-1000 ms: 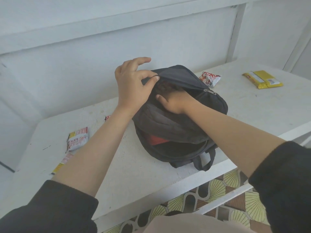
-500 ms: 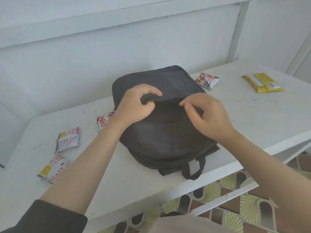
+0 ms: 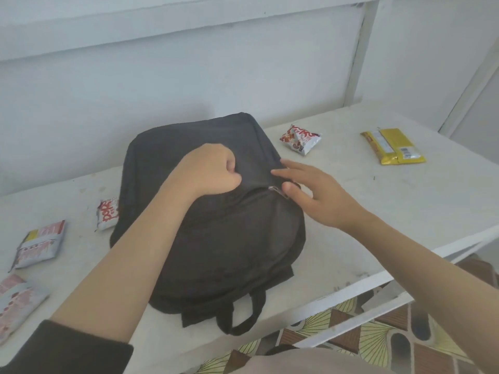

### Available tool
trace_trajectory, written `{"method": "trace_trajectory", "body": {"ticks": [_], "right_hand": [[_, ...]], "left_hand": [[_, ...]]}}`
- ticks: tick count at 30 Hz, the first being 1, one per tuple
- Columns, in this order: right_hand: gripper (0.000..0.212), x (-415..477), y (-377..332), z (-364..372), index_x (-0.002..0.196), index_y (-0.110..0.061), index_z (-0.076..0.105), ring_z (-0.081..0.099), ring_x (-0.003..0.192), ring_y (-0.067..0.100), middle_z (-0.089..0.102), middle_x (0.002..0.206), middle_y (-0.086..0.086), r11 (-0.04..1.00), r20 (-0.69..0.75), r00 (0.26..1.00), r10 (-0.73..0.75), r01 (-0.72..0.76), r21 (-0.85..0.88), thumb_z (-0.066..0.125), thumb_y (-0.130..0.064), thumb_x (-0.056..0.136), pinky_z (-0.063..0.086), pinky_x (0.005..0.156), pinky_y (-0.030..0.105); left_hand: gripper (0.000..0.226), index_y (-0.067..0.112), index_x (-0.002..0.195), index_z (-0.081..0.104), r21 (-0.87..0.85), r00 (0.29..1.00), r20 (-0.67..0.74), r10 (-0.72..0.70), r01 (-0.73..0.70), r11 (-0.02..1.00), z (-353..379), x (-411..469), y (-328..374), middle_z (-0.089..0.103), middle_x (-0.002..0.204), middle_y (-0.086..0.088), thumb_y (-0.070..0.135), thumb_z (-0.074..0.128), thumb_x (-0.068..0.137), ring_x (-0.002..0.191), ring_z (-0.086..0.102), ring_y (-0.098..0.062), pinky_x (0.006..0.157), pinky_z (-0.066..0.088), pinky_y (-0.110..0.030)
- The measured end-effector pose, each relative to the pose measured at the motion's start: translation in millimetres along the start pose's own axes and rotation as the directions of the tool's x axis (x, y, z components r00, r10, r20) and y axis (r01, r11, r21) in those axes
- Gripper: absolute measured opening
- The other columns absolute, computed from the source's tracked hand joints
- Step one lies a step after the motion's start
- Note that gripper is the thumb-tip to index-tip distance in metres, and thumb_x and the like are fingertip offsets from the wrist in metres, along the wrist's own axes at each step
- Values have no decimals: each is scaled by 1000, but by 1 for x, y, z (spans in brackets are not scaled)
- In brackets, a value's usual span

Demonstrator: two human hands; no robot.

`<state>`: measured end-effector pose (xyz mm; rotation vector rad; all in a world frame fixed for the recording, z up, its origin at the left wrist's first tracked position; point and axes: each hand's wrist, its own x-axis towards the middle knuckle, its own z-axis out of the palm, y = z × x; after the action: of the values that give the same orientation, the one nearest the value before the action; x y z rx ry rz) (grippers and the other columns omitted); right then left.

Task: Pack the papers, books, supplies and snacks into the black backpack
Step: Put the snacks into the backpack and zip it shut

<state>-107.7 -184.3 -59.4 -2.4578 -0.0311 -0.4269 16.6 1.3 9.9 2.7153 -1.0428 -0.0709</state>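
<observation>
The black backpack [image 3: 205, 238] lies flat on the white table [image 3: 378, 211], its handle loop toward the near edge. A second ago its top was lifted open with the right hand inside; now the flap is down and the bag looks closed.

The left hand [image 3: 208, 171] has tightened from a light pinch into a fist, its curled fingers gripping a fold of cloth just above the zipper line. The right hand [image 3: 318, 195] has slid to the bag's right side. Its fingers are now stretched out over the edge, and the thumb sits just beside the zipper pull [image 3: 272, 188], though the blur hides whether it touches.

The snacks have not moved. A red-and-white packet [image 3: 301, 139] and a yellow packet [image 3: 394, 145] lie to the right. Another packet [image 3: 108, 214] is tucked against the bag's left side, with two more packets [image 3: 40, 244] near the left edge.
</observation>
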Motion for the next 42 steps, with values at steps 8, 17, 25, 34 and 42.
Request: {"method": "trace_trajectory", "body": {"ticks": [8,17,25,34,42], "right_hand": [[44,12,145,-66,120,-7,63,49,117,41,54,123,28,792,-376,838,397,-519,-321,50,-37,90,34,99,44],[57,4,209,-106,133,-30,38,33,130,38,42,137,16,471,-265,605,751,-772,-426,44,-61,86,6,111,54],[53,4,204,-97,107,-17,49,49,110,33,56,103,7,476,-410,614,675,-786,-394,48,-64,82,0,108,63],[62,15,189,-85,113,-14,48,55,97,33,62,98,8,564,-496,629,599,-771,-296,60,-51,65,19,110,51],[53,34,86,-61,107,-30,47,61,69,19,67,72,-2,840,-411,733,542,-483,247,58,-49,60,50,63,33]], "left_hand": [[14,24,92,63,-135,987,-123,107,-123,983,21,93,74,61,92,12,23,53,82,85,54,-10,68,39,-25],[81,29,146,19,-9,993,97,-64,65,998,96,197,103,32,141,-13,44,63,80,130,31,-34,101,29,-43],[68,33,134,29,-44,981,149,-128,136,990,122,214,102,37,126,-13,43,66,77,116,41,-35,96,33,-42],[72,48,130,42,-119,997,77,3,7,993,90,202,96,53,125,-2,54,60,61,113,49,-27,97,40,-40],[77,57,130,39,-221,990,-139,30,-61,973,-7,115,39,49,126,1,54,55,55,121,42,-15,103,37,-40]]}}
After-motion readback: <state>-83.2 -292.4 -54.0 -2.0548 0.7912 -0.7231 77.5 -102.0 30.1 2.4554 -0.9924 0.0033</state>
